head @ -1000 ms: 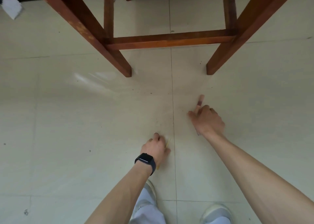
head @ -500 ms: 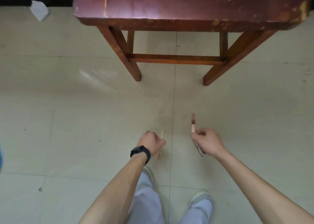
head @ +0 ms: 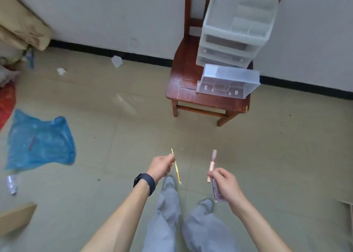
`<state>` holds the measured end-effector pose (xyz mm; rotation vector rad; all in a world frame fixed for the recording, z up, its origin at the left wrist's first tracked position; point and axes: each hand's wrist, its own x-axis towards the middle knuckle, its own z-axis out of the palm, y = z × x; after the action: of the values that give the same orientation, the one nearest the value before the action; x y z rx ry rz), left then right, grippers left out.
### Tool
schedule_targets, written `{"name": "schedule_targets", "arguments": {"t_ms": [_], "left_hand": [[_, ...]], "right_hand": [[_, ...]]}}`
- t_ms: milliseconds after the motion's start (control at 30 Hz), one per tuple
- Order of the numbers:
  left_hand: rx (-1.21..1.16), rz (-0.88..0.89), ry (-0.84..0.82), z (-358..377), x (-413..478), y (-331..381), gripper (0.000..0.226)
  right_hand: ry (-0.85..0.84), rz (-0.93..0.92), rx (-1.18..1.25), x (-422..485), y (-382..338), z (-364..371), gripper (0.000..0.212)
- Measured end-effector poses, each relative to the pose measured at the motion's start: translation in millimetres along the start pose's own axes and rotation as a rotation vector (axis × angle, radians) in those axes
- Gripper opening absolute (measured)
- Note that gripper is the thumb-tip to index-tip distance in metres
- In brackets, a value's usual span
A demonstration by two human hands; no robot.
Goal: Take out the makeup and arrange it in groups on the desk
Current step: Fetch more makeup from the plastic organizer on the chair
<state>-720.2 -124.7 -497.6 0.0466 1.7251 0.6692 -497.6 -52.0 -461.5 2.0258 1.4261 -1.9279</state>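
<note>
While the left hand (head: 160, 166) pinches a thin yellow stick (head: 177, 170), the right hand (head: 226, 183) grips two pinkish tubes (head: 212, 164), wooden chair (head: 183, 79) ahead of both

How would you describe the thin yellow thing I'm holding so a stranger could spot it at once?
Nearer the camera than the wooden chair, two hands hover over the tiled floor. The left hand, above the black wristband, pinches a yellow stick. It is far thinner than the pink tubes gripped in the right hand.

Soft even daylight (blurred, wide-angle edges)
</note>
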Motion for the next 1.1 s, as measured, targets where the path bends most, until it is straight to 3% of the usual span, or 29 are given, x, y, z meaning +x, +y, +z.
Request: {"name": "schedule_targets", "arguments": {"t_ms": [267,367,567,833,1100], "left_hand": [[-0.262,0.135,0.017,-43,-186,81,0.018],[-0.362,0.198,0.034,-46,-235,92,0.018],[-0.395,0.368,0.144,-45,-312,87,0.02],[-0.568,0.55,0.381,-110,-410,36,0.018],[-0.693,0.556,0.733,-211,-504,-96,0.037]], "right_hand": [[-0.072,-0.125,-0.005,-163,-131,-30,0.021],[-0.116,-0.161,-0.014,-210,-158,-43,0.014],[-0.255,-0.261,-0.1,-278,-190,-43,0.021],[-0.514,-0.503,-0.355,-354,-198,47,0.01],[-0.797,-0.59,-0.501,-445,-161,196,0.011]]}}
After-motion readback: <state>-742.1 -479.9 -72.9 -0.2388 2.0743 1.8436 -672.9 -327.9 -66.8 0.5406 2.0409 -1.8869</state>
